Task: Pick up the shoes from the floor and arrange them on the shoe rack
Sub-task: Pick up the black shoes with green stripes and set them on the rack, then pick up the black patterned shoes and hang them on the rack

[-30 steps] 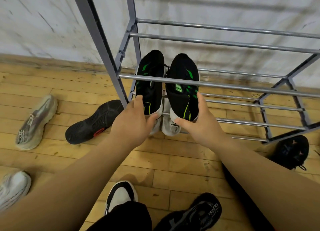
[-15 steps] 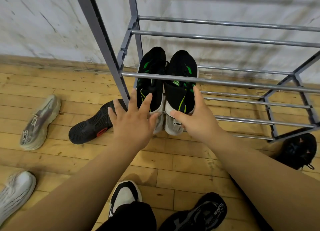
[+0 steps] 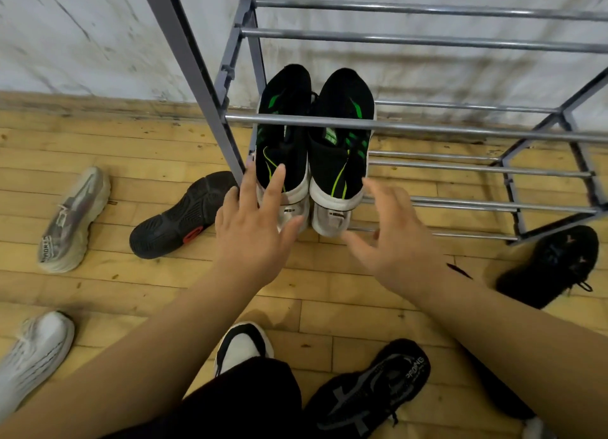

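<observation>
A pair of black shoes with green marks and white heels, left shoe (image 3: 283, 149) and right shoe (image 3: 342, 149), stands side by side on the lowest tier of the grey metal shoe rack (image 3: 427, 129), toes toward the wall. My left hand (image 3: 256, 228) is spread open just in front of the left shoe's heel, fingertips near it. Over by the right shoe's heel, my right hand (image 3: 391, 238) is open with fingers apart and holds nothing. On the floor lie a black shoe on its side (image 3: 177, 221), a grey shoe (image 3: 72, 218), a white shoe (image 3: 33, 356) and another black shoe (image 3: 552, 264).
The rack stands against a scuffed white wall (image 3: 82, 34) on a wooden plank floor (image 3: 329, 294). Its upper rails cross above the pair. At the bottom edge are a black-and-white shoe (image 3: 243, 346) and a black shoe with grey lettering (image 3: 371, 392), close to my dark trouser leg.
Both hands have let go of the pair's heels and drawn back a little with fingers spread. The pair stays on the lowest tier.
</observation>
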`<act>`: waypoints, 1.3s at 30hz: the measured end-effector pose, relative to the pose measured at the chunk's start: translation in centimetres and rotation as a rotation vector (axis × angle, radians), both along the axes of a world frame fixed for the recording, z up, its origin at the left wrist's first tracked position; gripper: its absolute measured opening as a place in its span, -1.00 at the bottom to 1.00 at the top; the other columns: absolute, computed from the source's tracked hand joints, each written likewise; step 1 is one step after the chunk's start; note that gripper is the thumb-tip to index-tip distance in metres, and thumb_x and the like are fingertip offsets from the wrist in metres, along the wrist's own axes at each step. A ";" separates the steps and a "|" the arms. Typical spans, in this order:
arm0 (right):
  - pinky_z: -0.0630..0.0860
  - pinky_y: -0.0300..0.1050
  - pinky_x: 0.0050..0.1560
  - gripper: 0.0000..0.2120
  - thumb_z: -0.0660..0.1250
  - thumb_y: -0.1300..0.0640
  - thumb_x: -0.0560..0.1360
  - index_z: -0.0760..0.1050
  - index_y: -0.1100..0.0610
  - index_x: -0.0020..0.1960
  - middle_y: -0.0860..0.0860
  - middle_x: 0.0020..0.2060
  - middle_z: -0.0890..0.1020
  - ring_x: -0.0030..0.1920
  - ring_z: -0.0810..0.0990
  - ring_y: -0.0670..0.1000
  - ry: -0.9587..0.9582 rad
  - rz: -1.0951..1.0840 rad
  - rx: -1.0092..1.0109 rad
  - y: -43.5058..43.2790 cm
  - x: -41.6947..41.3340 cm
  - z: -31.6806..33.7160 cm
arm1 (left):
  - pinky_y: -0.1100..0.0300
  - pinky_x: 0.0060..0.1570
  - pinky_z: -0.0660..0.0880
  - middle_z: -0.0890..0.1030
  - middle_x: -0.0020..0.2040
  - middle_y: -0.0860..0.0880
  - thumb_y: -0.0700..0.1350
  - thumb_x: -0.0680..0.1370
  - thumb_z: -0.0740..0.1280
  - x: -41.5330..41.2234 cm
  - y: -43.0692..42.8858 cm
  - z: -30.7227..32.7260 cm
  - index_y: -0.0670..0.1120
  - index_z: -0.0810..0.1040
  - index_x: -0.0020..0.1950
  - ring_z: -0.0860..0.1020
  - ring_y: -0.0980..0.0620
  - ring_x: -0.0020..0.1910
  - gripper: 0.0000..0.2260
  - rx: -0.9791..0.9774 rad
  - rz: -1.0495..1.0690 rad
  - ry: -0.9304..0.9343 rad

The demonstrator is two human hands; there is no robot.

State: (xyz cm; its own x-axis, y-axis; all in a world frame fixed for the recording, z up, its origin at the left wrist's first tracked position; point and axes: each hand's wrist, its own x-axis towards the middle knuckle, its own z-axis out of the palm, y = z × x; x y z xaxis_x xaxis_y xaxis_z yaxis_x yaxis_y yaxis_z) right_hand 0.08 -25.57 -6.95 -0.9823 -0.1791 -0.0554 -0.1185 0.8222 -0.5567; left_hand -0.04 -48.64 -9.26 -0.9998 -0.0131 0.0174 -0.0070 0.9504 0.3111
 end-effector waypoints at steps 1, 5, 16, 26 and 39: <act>0.53 -0.10 0.11 -0.29 0.37 -0.22 0.53 0.17 -0.11 0.58 -0.09 0.40 0.37 0.22 0.52 -0.01 -0.042 0.040 0.044 0.9 1.5 -0.6 | -0.23 0.47 0.23 -0.03 0.68 -0.12 0.29 0.61 0.19 1.5 0.1 -0.7 0.19 -0.08 0.67 0.15 -0.26 0.59 -0.29 0.010 -0.014 -0.002; 0.47 -0.08 0.33 -0.26 0.37 -0.31 0.51 0.18 -0.16 0.59 -0.05 0.54 0.29 0.41 0.43 0.03 -0.646 0.293 0.327 5.2 5.9 -5.3 | -0.12 0.39 0.37 0.22 0.55 -0.11 0.30 0.57 0.23 7.9 1.3 -4.6 0.18 -0.02 0.66 0.32 -0.17 0.47 -0.27 0.074 -0.221 -0.268; 0.46 -0.18 0.33 -0.23 0.54 -0.18 0.44 0.32 -0.19 0.57 -0.05 0.51 0.38 0.44 0.43 0.04 -1.071 0.127 0.141 10.5 8.0 -11.3 | 0.18 0.38 0.41 0.30 0.58 0.06 0.27 0.56 0.36 10.7 2.3 -8.9 0.31 -0.03 0.64 0.42 0.11 0.44 -0.23 0.427 -0.411 -0.962; 0.67 -0.02 0.13 -0.55 0.52 -0.08 0.49 0.55 -0.22 0.36 -0.02 0.33 0.53 0.28 0.55 0.08 -1.077 -0.021 -0.041 10.0 5.6 -6.9 | 0.15 0.41 0.39 0.30 0.59 0.09 0.30 0.50 0.43 10.2 3.2 -8.0 0.39 -0.03 0.61 0.40 0.10 0.47 -0.17 0.429 -0.420 -1.035; 0.67 -0.04 0.05 -0.76 0.45 0.04 0.58 0.64 -0.16 0.23 0.01 0.25 0.65 0.18 0.67 0.06 -0.986 -0.338 -0.464 10.9 7.4 -3.1 | 0.28 0.37 0.30 0.22 0.58 0.17 0.33 0.47 0.45 9.8 3.9 -6.2 0.31 0.01 0.63 0.26 0.19 0.48 -0.13 0.441 -0.493 -0.934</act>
